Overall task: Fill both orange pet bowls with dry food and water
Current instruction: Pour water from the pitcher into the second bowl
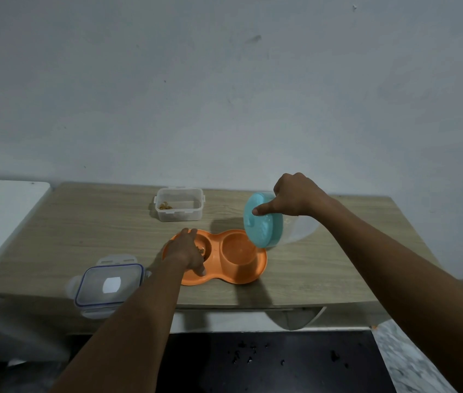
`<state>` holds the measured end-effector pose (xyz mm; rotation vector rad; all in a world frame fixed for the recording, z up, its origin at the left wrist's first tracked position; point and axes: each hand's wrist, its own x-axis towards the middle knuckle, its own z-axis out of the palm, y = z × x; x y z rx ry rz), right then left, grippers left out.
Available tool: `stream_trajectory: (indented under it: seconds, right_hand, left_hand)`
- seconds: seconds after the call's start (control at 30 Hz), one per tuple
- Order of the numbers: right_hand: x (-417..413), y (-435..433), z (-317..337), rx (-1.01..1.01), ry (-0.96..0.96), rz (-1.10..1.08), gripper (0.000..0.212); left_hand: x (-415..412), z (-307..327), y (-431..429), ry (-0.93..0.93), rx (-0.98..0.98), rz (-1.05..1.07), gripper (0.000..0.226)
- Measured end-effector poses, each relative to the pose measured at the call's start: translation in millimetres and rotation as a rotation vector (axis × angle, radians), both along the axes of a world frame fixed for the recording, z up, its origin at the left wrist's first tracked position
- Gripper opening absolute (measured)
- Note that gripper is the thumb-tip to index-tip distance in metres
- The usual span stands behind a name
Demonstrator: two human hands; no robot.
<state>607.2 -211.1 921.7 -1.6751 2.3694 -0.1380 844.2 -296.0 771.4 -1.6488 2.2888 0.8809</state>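
Observation:
An orange double pet bowl (248,272) sits on the wooden table (83,231). My left hand (186,249) rests over its left bowl, gripping the rim; some dry food (201,250) shows beside my fingers. The right bowl (239,249) looks to hold no food. My right hand (295,195) holds a clear jug with a teal lid (263,222), tipped on its side with the lid facing the right bowl. I cannot tell whether water is flowing.
A clear plastic food container (179,207) with a little dry food stands at the back of the table. Its blue-rimmed lid (108,285) lies at the front left edge. A white surface (1,205) adjoins the table on the left.

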Motion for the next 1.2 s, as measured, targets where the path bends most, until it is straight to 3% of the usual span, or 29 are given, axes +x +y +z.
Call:
stream_trajectory:
  seconds: [0.57,1.2]
  right_hand:
    - [-5,0,6,-0.003,-0.008,0.019,0.070]
    - [-26,11,-5,-0.068,-0.172,-0.032,0.074]
  left_hand:
    - [-1,-2,0,-0.006,-0.005,0.008,0.132]
    - [-5,-2,1,-0.043,-0.003,0.023,0.135]
